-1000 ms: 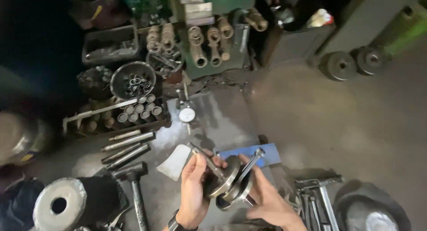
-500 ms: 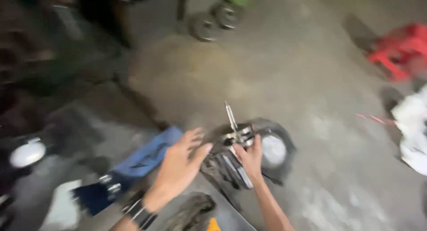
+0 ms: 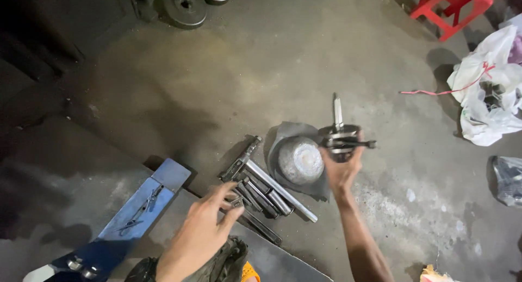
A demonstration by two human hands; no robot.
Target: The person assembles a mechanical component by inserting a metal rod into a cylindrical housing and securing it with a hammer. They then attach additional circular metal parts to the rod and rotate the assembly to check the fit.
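My right hand (image 3: 341, 170) grips a metal crankshaft assembly (image 3: 341, 136) from below, holding it above the concrete floor with its shaft pointing up and away from me. Just left of it a round metal block (image 3: 300, 160) sits on a dark rag. My left hand (image 3: 209, 226) is free, fingers spread, hovering over a row of steel rods and punches (image 3: 261, 190) lying on the floor. The fingertips are close to the near ends of those rods but hold nothing.
A blue metal bar (image 3: 142, 206) lies at lower left. Two round steel discs (image 3: 185, 5) sit at the top. A red plastic stool (image 3: 451, 7) and white plastic bags (image 3: 486, 86) are at upper right. Dark cloth (image 3: 220, 265) lies by my left wrist.
The view swung right, away from the trays of parts. My left hand let go of the crankshaft and dropped toward the rods; my right hand carried the crankshaft over beside the round block.
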